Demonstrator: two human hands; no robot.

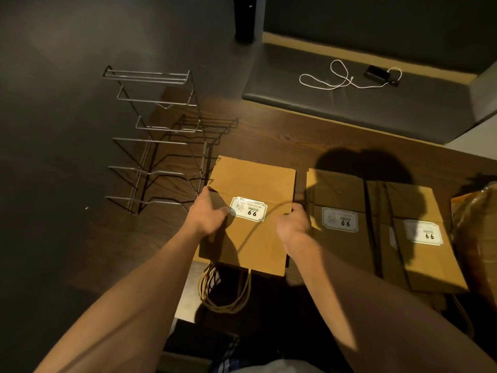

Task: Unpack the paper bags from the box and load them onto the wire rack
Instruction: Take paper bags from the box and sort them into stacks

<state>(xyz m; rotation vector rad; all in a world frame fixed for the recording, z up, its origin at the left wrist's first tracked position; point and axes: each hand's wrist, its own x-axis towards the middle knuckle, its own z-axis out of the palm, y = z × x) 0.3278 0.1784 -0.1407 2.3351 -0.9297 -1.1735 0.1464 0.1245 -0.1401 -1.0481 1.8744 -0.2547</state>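
Two hands held one flat bag (252, 211) by its side edges over the near edge of the table (309, 135). The left hand (208, 214) gripped the bag's left edge, thumb lying on the top face beside the white label (248, 209), the other fingers curled under and out of sight. The right hand (294, 220) gripped the right edge; it was blurred, and its fingers appeared curled round the edge, though how they lay could not be told exactly. The bag lay label up, its twisted handles (224, 292) hanging off the near end past the table edge. More flat bags (344, 219) lay on the table just to the right, overlapping one another, each with a like label reading 9.9 upside down. The wire rack (158, 141) stood on the table just left of the held bag, its tiers bare. At the far right edge a box (476, 238) wrapped in shiny tape was partly in view. Beyond the table a dark bench (376, 103) carried a white cable (336, 79) and a small black device (376, 74). A dark cylinder (244, 17) stood at the far end.
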